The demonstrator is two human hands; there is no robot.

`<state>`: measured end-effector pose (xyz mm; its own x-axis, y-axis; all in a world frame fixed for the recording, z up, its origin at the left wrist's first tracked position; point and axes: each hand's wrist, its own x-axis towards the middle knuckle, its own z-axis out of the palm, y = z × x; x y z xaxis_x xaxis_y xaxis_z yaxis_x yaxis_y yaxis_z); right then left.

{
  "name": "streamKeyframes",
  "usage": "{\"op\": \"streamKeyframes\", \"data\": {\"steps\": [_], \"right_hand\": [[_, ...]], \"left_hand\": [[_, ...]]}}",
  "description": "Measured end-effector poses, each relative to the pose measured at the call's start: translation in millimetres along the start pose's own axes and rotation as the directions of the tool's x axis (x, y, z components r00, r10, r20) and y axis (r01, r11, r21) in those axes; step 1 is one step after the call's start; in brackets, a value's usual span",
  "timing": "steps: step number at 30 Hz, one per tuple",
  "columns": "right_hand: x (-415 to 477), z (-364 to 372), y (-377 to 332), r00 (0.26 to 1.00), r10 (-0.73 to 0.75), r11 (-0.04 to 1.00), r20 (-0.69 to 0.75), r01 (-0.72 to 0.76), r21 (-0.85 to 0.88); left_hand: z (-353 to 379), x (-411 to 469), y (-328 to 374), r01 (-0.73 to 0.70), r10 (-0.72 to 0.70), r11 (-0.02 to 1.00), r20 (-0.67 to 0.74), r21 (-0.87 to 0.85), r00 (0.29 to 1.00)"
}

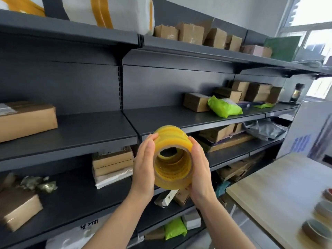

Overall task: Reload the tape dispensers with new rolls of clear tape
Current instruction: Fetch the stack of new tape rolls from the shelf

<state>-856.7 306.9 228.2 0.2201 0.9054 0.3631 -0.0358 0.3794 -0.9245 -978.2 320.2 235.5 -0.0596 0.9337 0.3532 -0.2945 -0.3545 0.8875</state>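
A stack of several yellowish clear tape rolls (pixel 170 141) lies on its side in the air in front of the dark shelving, its hollow core facing me. My left hand (pixel 144 168) presses flat against the stack's left side with straight fingers. My right hand (pixel 200 168) presses against its right side the same way, so the stack is carried between both palms. No tape dispenser is in view.
Dark metal shelves (pixel 80 135) hold cardboard boxes (pixel 27 119), green mailer bags (pixel 224 106) and grey bags. A light wooden table (pixel 280 191) stands at the right, with more tape rolls (pixel 321 218) blurred at its right edge.
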Motion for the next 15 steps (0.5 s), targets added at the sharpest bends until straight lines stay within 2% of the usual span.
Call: {"op": "streamKeyframes", "data": {"steps": [3,5,8,15], "right_hand": [[-10,-22,-11,1.000,0.022,1.000,-0.021,-0.022,-0.013],[-35,-88,-24,0.986,0.009,1.000,-0.168,-0.012,-0.013],[-43,-108,-28,0.981,-0.012,0.996,-0.196,-0.006,-0.094],[-102,-235,-71,0.936,-0.025,0.982,-0.351,-0.042,-0.182]], "left_hand": [[20,-11,-4,0.004,-0.003,1.000,0.029,-0.020,1.000],[81,-44,-8,0.054,-0.047,0.998,0.161,-0.041,0.986],[98,-53,-12,0.101,-0.088,0.991,0.148,-0.086,0.985],[216,-132,-20,0.185,-0.143,0.976,0.304,-0.116,0.942]]}}
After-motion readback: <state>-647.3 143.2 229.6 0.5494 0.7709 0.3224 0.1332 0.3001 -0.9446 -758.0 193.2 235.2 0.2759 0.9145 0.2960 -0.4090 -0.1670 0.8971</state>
